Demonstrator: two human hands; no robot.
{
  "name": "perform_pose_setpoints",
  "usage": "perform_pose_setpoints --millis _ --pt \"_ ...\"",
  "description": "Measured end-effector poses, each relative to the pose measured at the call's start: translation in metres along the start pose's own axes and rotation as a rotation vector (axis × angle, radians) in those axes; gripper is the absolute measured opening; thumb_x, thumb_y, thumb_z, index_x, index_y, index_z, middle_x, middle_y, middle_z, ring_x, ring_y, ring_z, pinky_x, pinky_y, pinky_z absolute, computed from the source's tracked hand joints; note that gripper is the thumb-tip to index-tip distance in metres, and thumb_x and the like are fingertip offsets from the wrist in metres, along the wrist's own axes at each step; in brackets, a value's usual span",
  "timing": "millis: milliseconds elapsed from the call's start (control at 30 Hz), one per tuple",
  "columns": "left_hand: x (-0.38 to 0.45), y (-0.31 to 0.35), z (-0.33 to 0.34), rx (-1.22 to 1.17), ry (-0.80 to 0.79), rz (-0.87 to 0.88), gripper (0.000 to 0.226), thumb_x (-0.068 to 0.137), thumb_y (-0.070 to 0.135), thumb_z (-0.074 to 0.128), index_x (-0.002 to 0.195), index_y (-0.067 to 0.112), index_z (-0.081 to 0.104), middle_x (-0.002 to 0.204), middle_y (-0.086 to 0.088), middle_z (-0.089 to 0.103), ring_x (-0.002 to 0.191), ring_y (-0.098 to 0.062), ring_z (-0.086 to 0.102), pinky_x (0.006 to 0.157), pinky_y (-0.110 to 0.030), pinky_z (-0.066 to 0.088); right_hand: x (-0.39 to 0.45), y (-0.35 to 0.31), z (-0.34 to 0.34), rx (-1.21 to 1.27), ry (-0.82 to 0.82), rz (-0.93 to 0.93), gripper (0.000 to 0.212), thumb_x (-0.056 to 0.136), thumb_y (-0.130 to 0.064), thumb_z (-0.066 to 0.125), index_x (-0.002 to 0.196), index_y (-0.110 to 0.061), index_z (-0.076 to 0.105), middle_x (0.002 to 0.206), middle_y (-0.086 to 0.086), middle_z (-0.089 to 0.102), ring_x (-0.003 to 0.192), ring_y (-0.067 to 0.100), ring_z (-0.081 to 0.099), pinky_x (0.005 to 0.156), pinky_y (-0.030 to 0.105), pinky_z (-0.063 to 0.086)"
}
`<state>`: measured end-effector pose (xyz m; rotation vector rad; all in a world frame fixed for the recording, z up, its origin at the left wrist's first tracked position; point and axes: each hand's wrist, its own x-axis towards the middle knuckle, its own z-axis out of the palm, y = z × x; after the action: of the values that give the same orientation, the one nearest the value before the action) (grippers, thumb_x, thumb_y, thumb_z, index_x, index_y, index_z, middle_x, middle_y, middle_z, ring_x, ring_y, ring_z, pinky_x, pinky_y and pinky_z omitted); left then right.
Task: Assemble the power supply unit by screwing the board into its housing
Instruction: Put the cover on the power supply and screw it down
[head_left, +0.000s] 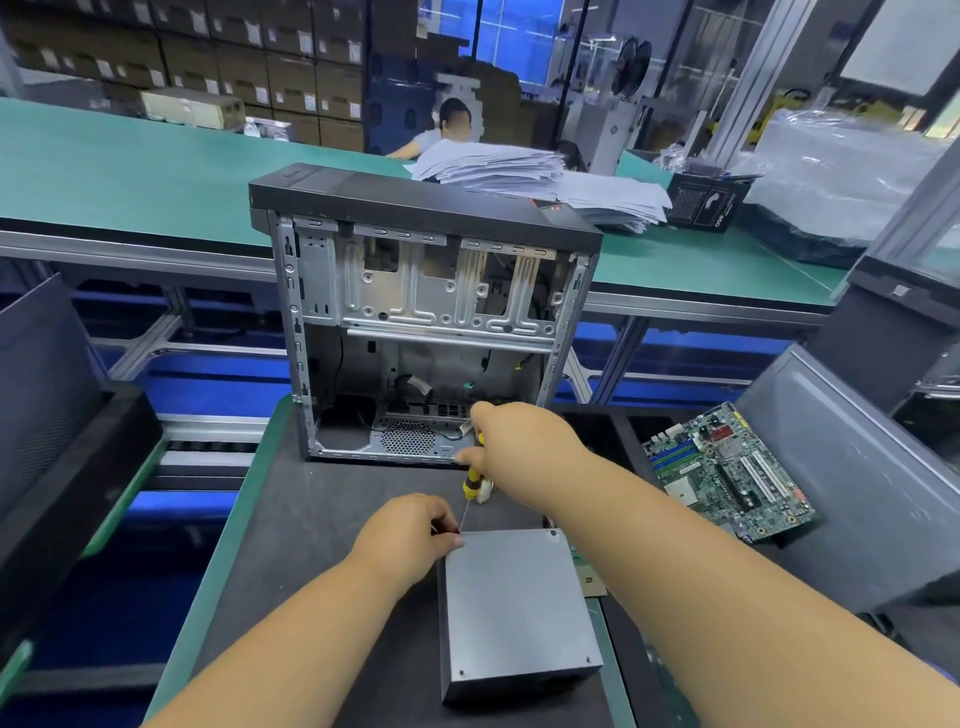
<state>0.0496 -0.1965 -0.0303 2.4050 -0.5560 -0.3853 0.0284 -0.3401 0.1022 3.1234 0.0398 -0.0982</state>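
A grey metal power supply housing (514, 608) lies on the dark work mat in front of me, its flat lid facing up. My right hand (519, 441) grips the yellow-and-black handle of a screwdriver (471, 483), whose thin shaft points down at the housing's far left corner. My left hand (410, 535) rests at that same corner, fingers curled and pinching around the screwdriver tip. Whether a screw sits under the fingertips is hidden. A screw head shows at the far right corner of the lid.
An open, empty computer case (426, 322) stands upright just beyond the housing. A green motherboard (727, 473) lies to the right in a dark tray. Paper stacks (519, 171) sit on the green bench behind. A person works in the background.
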Motion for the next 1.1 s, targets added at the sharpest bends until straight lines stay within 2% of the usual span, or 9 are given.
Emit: perform_pose_setpoints --millis 167,333,400,500,667,767,900,1000,1100 --pt "-0.001 0.001 0.000 -0.010 0.001 -0.014 0.012 0.082 0.037 0.074 0.077 0.035 0.064 0.082 0.012 0.062 0.069 -0.004 0.056 0.055 -0.015 0.038 0.003 -0.001 0.021 -0.117 0.109 0.138 0.048 0.102 -0.044 0.029 0.067 -0.018 0.048 0.060 -0.001 0.046 0.058 0.021 0.050 0.047 0.026 0.029" --pt "-0.002 0.003 0.000 0.002 0.014 0.004 0.010 0.084 0.036 0.073 0.081 0.031 0.065 0.088 0.010 0.063 0.076 -0.007 0.058 0.059 -0.017 0.040 -0.003 0.005 0.015 0.121 0.061 0.063 0.019 0.094 -0.036 0.039 0.089 -0.018 0.043 0.070 -0.004 0.042 0.063 0.017 0.044 0.050 0.029 0.024" --pt "-0.001 0.003 -0.001 0.008 0.012 0.007 0.010 0.084 0.035 0.073 0.081 0.031 0.065 0.089 0.009 0.064 0.077 -0.008 0.059 0.059 -0.018 0.041 -0.007 0.006 0.010 0.158 0.041 -0.039 0.009 0.093 -0.027 0.045 0.093 -0.018 0.044 0.077 -0.004 0.045 0.068 0.019 0.047 0.055 0.032 0.032" --pt "-0.001 0.004 0.000 0.012 0.009 0.011 0.011 0.085 0.036 0.072 0.080 0.032 0.063 0.088 0.010 0.064 0.078 -0.008 0.059 0.062 -0.018 0.041 -0.009 0.006 0.005 0.037 0.052 -0.123 0.013 0.098 -0.032 0.049 0.093 -0.020 0.045 0.074 -0.006 0.045 0.069 0.019 0.048 0.059 0.033 0.039" --pt "-0.001 0.002 0.000 -0.010 0.007 0.005 0.014 0.083 0.036 0.074 0.076 0.034 0.062 0.085 0.011 0.064 0.077 -0.009 0.060 0.065 -0.022 0.047 -0.006 0.003 0.006 -0.172 0.044 -0.084 0.028 0.104 -0.042 0.034 0.085 -0.023 0.042 0.062 -0.005 0.040 0.055 0.015 0.038 0.047 0.027 0.024" --pt "-0.001 0.001 0.001 -0.016 0.013 0.004 0.013 0.083 0.036 0.074 0.077 0.033 0.063 0.083 0.011 0.064 0.075 -0.006 0.059 0.062 -0.020 0.045 -0.009 0.001 0.008 -0.095 0.071 -0.093 0.021 0.101 -0.038 0.036 0.091 -0.020 0.038 0.066 -0.005 0.041 0.061 0.019 0.043 0.049 0.028 0.024" --pt "-0.001 0.000 0.003 -0.020 0.020 -0.001 0.012 0.083 0.036 0.074 0.077 0.033 0.064 0.082 0.011 0.063 0.072 -0.005 0.058 0.060 -0.018 0.044 -0.012 0.001 0.001 0.101 -0.069 -0.133 0.014 0.093 -0.023 0.055 0.095 -0.020 0.041 0.080 -0.004 0.045 0.077 0.022 0.048 0.058 0.032 0.031" --pt "-0.001 -0.001 0.003 -0.035 0.029 -0.007 0.013 0.081 0.036 0.075 0.076 0.036 0.063 0.082 0.011 0.062 0.072 -0.004 0.058 0.059 -0.018 0.044 -0.007 -0.001 -0.004 0.026 -0.094 -0.088 0.022 0.090 -0.035 0.065 0.094 -0.020 0.049 0.072 -0.007 0.042 0.074 0.020 0.048 0.059 0.031 0.034" --pt "-0.002 -0.003 0.004 -0.070 0.023 -0.018 0.013 0.079 0.036 0.076 0.076 0.037 0.064 0.085 0.010 0.064 0.076 -0.005 0.060 0.066 -0.020 0.049 0.000 -0.006 0.000 -0.148 -0.073 -0.004 0.036 0.093 -0.051 0.055 0.079 -0.017 0.053 0.065 -0.003 0.045 0.058 0.018 0.045 0.049 0.028 0.032"
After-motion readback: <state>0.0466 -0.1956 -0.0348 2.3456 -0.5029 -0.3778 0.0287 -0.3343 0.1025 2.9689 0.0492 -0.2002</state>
